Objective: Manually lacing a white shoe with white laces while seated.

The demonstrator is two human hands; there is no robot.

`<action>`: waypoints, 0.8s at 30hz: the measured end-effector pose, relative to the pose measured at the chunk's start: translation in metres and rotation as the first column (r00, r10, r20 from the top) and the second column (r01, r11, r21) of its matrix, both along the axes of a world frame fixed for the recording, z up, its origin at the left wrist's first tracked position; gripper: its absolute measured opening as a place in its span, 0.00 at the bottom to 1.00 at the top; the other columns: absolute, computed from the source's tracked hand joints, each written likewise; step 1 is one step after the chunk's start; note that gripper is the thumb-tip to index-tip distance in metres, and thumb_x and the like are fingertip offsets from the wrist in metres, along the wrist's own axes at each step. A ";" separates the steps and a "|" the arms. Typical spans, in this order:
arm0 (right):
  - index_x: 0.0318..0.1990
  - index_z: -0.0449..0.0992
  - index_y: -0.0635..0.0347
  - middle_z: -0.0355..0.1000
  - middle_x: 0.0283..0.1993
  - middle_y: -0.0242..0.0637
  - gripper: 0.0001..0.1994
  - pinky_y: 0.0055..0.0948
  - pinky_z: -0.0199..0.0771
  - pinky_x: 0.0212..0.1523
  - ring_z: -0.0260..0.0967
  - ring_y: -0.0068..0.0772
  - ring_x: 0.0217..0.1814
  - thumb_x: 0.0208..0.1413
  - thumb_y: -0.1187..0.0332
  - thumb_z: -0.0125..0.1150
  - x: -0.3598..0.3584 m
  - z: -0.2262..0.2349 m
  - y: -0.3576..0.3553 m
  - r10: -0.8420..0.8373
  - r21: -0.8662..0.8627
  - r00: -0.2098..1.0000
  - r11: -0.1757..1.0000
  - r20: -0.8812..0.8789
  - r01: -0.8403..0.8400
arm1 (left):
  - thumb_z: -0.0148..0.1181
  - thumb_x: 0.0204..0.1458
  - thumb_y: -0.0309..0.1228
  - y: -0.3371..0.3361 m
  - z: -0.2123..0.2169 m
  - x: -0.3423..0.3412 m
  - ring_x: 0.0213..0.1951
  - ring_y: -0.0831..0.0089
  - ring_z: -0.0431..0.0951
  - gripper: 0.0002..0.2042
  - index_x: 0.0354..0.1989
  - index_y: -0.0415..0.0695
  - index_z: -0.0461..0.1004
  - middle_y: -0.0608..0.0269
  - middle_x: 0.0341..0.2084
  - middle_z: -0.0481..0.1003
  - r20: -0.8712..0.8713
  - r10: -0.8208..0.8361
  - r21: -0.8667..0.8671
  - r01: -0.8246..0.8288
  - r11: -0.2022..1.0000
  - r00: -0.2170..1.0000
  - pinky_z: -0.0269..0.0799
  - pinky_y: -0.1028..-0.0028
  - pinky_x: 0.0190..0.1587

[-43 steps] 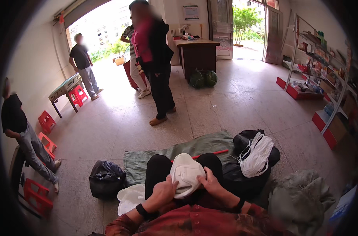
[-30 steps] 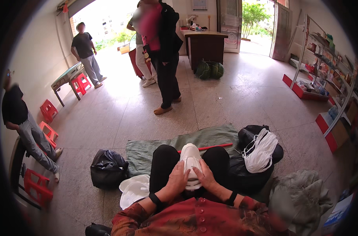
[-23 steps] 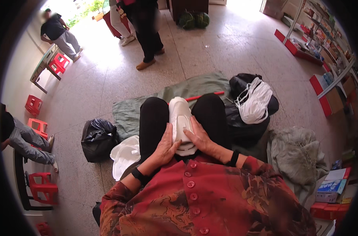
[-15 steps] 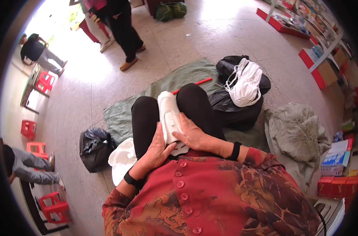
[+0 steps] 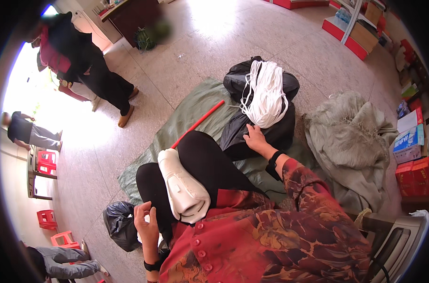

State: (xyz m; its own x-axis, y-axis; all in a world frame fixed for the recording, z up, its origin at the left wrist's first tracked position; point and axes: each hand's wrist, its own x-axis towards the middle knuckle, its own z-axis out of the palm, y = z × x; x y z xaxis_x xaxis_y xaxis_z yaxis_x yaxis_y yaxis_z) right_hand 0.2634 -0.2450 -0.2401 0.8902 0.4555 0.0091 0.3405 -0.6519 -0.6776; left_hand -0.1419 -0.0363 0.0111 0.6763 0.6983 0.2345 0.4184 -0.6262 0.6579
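Observation:
A white roll of soft sheet material lies across my lap between my thighs, its spiral end toward my belly. Neither hand touches it. My left hand is raised beside my left thigh, fingers loosely bent and apart, nothing in them. Out to the right, my right hand reaches over a black plastic bag, its fingers apart and bare. Just beyond those fingertips a bundle of white cord rests on top of black bags.
A green woven sheet covers the floor, with a red stick on it. A grey-green sack slumps at the right. Another black bag sits left. People stand at the far left, near red stools; boxes line the right.
Both hands have let go of the white roll, which stays on my lap. My right hand has moved right toward the cord bundle, my left hand out to the left. The view has turned.

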 end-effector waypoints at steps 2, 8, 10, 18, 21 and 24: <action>0.62 0.61 0.65 0.65 0.53 0.66 0.30 0.50 0.61 0.61 0.60 0.68 0.58 0.55 0.59 0.59 0.027 -0.019 0.019 0.090 -0.012 0.989 0.996 0.115 -0.089 | 0.61 0.49 0.19 -0.005 -0.001 -0.010 0.36 0.64 0.73 0.08 0.38 0.38 0.74 0.56 0.33 0.72 -0.031 0.032 0.088 -0.029 0.996 0.999 0.70 0.69 0.41; 0.62 0.62 0.70 0.59 0.63 0.65 0.33 0.49 0.54 0.67 0.54 0.64 0.67 0.54 0.55 0.56 0.043 -0.104 -0.058 -0.218 -0.096 0.972 0.973 -0.087 0.210 | 0.68 0.46 0.27 -0.002 -0.018 0.013 0.40 0.52 0.73 0.07 0.32 0.42 0.77 0.53 0.31 0.74 -0.059 -0.048 0.136 0.056 0.989 0.997 0.68 0.60 0.45; 0.57 0.68 0.69 0.65 0.56 0.61 0.26 0.48 0.64 0.59 0.62 0.59 0.61 0.56 0.59 0.55 0.026 -0.080 -0.055 -0.217 -0.007 0.976 0.976 -0.005 0.217 | 0.67 0.46 0.27 -0.003 -0.011 0.002 0.40 0.53 0.74 0.07 0.32 0.41 0.77 0.54 0.30 0.74 -0.039 -0.023 0.122 0.028 0.992 0.999 0.69 0.60 0.45; 0.37 0.77 0.64 0.74 0.30 0.33 0.10 0.19 0.69 0.25 0.73 0.21 0.25 0.64 0.66 0.53 -0.082 0.108 -0.048 0.196 0.505 0.916 0.863 -0.350 0.008 | 0.62 0.55 0.34 -0.016 0.039 0.047 0.32 0.60 0.77 0.09 0.34 0.40 0.79 0.56 0.29 0.75 -0.002 -0.227 -0.061 0.227 0.972 0.974 0.72 0.67 0.36; 0.43 0.75 0.63 0.75 0.33 0.33 0.08 0.19 0.71 0.30 0.73 0.18 0.31 0.64 0.69 0.52 -0.138 0.202 -0.027 0.569 0.537 0.758 0.767 -0.317 -0.351 | 0.52 0.61 0.48 -0.031 0.023 0.084 0.33 0.55 0.79 0.21 0.35 0.40 0.80 0.51 0.30 0.78 -0.059 -0.458 -0.106 0.451 0.886 0.887 0.73 0.64 0.37; 0.47 0.74 0.66 0.76 0.37 0.34 0.10 0.22 0.74 0.42 0.74 0.22 0.39 0.64 0.70 0.55 -0.194 0.279 -0.004 0.813 0.611 0.467 0.574 -0.347 -0.545 | 0.49 0.62 0.52 -0.043 0.029 0.111 0.30 0.65 0.76 0.27 0.34 0.36 0.79 0.56 0.25 0.77 -0.043 -0.644 -0.641 0.473 0.604 0.764 0.71 0.67 0.35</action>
